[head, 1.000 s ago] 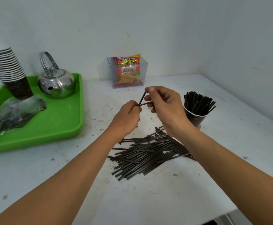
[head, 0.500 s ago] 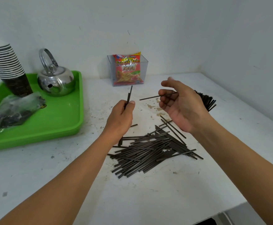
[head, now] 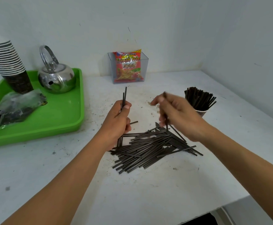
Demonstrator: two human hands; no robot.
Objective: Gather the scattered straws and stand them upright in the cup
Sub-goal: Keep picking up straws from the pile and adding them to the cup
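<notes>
My left hand [head: 119, 117] is clenched around a few dark straws [head: 124, 98], holding them upright above the white table [head: 148, 195]. My right hand [head: 179, 117] is motion-blurred. Its curled fingers seem to grip one straw [head: 164, 95], just over the far edge of the loose straw pile [head: 150, 148] lying between my forearms. The paper cup [head: 201, 112], far right of the pile, already stands packed with upright straws. A green tray [head: 64, 117] with a steel kettle [head: 57, 78] sits far left.
</notes>
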